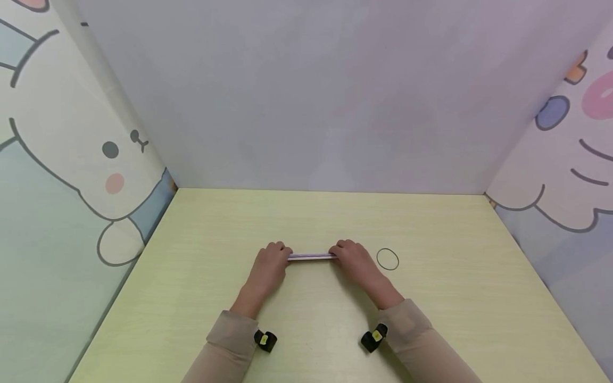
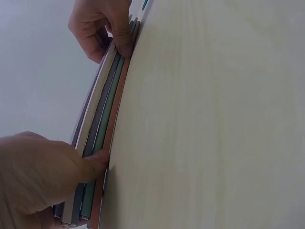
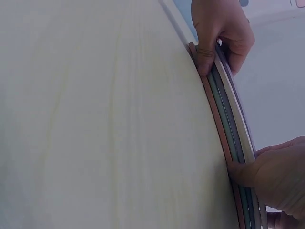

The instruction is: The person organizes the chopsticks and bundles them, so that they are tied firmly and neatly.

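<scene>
A bundle of several slim, chopstick-like sticks (image 1: 311, 257) lies crosswise on the table. In the left wrist view the sticks (image 2: 114, 95) show orange-brown, green, dark grey, cream and purple, packed side by side. The left hand (image 1: 271, 263) grips the bundle's left end, its thumb (image 2: 97, 162) pressing on the near side. At the other end the right hand (image 1: 354, 260) pinches the same bundle between thumb (image 3: 243, 174) and fingers. A thin dark ring (image 1: 398, 260), like a rubber band or hair tie, lies just right of the right hand.
The pale wood-grain table (image 1: 311, 330) meets a plain grey-white panel (image 1: 311, 106) at the back. Side panels with cartoon prints stand at left (image 1: 72, 159) and right (image 1: 565, 170). Small black devices (image 1: 265, 340) sit at the two sleeve cuffs.
</scene>
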{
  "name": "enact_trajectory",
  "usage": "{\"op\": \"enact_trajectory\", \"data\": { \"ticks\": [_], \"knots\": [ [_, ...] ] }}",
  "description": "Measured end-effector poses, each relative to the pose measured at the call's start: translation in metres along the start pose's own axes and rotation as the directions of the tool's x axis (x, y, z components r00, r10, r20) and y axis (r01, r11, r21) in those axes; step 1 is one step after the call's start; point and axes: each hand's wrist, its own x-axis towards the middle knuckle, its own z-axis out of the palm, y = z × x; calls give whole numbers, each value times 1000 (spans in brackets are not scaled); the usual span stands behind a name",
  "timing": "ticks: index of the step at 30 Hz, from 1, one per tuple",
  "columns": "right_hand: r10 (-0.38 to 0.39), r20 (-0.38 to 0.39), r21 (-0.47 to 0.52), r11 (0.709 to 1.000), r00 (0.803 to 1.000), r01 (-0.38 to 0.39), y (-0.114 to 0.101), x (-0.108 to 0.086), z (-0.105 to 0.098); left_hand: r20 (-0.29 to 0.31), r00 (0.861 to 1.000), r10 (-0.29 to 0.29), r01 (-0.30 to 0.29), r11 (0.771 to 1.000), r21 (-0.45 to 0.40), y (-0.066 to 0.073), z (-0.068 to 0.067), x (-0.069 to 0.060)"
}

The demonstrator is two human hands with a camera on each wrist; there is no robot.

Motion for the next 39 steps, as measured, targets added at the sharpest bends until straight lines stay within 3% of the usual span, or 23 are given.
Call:
{"op": "enact_trajectory", "data": {
  "ticks": [6, 17, 23, 31, 39],
  "knots": [
    [-4, 4, -11, 1000, 1000, 4, 0, -1, 1, 39, 999, -32, 32, 999, -2, 4, -1, -2],
    [14, 31, -31, 999, 999, -14, -2, -3, 0, 35, 999, -34, 33, 999, 23, 6, -2, -5],
    [47, 62, -45, 998, 997, -44, -3, -2, -1, 0, 1000, -14, 14, 999, 53, 5, 1, -6],
    [28, 60, -24, 999, 998, -26, -4, -3, 0, -3, 1000, -14, 14, 993, 116, 4, 4, -7],
    [-1, 34, -66, 998, 999, 4, -1, -2, 0, -82, 997, 10, 5, 982, 188, 2, 2, -5]
  ]
}}
